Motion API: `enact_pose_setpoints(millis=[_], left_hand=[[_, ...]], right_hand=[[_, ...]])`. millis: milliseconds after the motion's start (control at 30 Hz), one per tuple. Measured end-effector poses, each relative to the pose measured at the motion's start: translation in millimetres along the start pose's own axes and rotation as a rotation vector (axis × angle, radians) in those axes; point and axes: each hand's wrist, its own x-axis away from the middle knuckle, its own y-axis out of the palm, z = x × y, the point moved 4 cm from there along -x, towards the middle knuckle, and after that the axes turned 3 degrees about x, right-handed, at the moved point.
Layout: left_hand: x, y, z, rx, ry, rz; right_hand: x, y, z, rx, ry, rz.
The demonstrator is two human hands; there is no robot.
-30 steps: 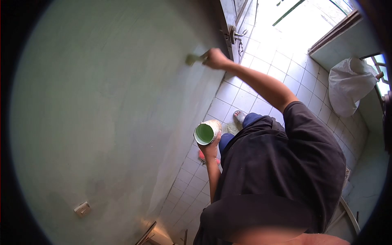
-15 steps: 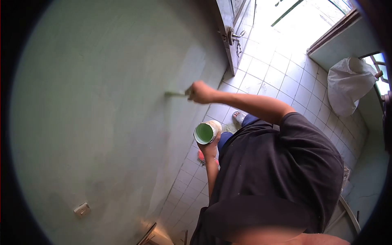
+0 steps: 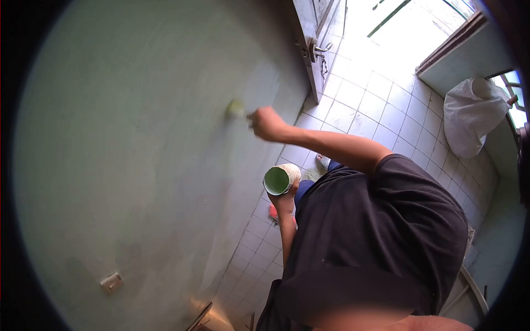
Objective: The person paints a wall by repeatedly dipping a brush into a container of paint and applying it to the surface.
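Note:
My right hand [image 3: 269, 124] is closed around the handle of a paintbrush [image 3: 236, 108], whose green-coated bristles are blurred by motion. The bristles are at the pale green wall [image 3: 138, 154]; whether they press on it I cannot tell. Lower down, my left hand [image 3: 283, 203] grips a paint can [image 3: 290, 172] from below and the side. The can is tilted with its mouth toward me, showing green paint [image 3: 276, 181] inside. Its outer side is whitish and stained.
A door [image 3: 314, 52] with a metal handle stands ajar beyond the wall. White tiles [image 3: 364, 102] cover the floor. A white sack [image 3: 469, 116] hangs at the right. A switch plate [image 3: 111, 282] sits on the wall. Something red [image 3: 273, 212] lies behind my left wrist.
The brush head has swung upward in the view, from level with my right hand to above it. My right hand has turned slightly. The can has hardly moved.

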Motion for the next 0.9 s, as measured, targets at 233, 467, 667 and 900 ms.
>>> enact_pose_setpoints(millis=[233, 467, 667, 900], left_hand=[[-8.6, 9.6, 3.2, -0.011, -0.067, -0.067], [-0.5, 7.0, -2.9, 0.051, -0.075, -0.038], [-8.6, 6.4, -3.5, -0.002, -0.049, -0.069], [-17.3, 15.9, 13.5, 0.036, -0.079, -0.079]], right_hand=[[-58.0, -79.0, 33.7, 0.028, 0.051, 0.011], [-89.6, -145.0, 70.1, 0.130, 0.189, 0.589], [-8.5, -10.6, 6.2, 0.080, 0.005, -0.039], [-70.6, -110.5, 28.2, 0.124, 0.078, 0.012]])
